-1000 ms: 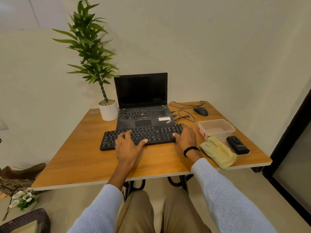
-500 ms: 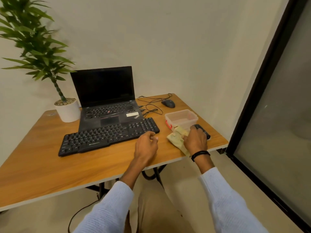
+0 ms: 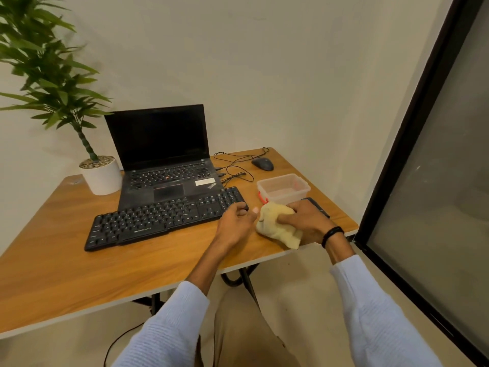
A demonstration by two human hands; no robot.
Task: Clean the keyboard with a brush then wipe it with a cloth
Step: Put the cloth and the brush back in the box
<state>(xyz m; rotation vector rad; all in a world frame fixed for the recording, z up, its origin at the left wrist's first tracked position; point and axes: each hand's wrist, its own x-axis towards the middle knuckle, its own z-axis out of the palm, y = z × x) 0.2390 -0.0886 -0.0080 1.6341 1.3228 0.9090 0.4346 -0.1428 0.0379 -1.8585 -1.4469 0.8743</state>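
A black external keyboard [image 3: 161, 218] lies on the wooden table [image 3: 66, 260] in front of a black laptop [image 3: 164, 165]. To its right lies a crumpled yellow cloth [image 3: 275, 229]. My right hand [image 3: 304, 221] grips the cloth from the right, fingers curled into its folds. My left hand [image 3: 235, 223] hovers by the keyboard's right end, fingers loosely curled, holding nothing. A flat black object [image 3: 316, 206], perhaps the brush, lies behind my right hand and is mostly hidden.
A clear plastic box [image 3: 284, 188] with a red clip stands behind the cloth. A black mouse [image 3: 262, 163] and its loose cable [image 3: 235, 165] lie at the back right. A potted plant [image 3: 102, 176] stands left of the laptop. The table edge is close on the right.
Both hands left the keyboard and moved right. My right hand reached the yellow cloth and now grips it. The view turned to the right.
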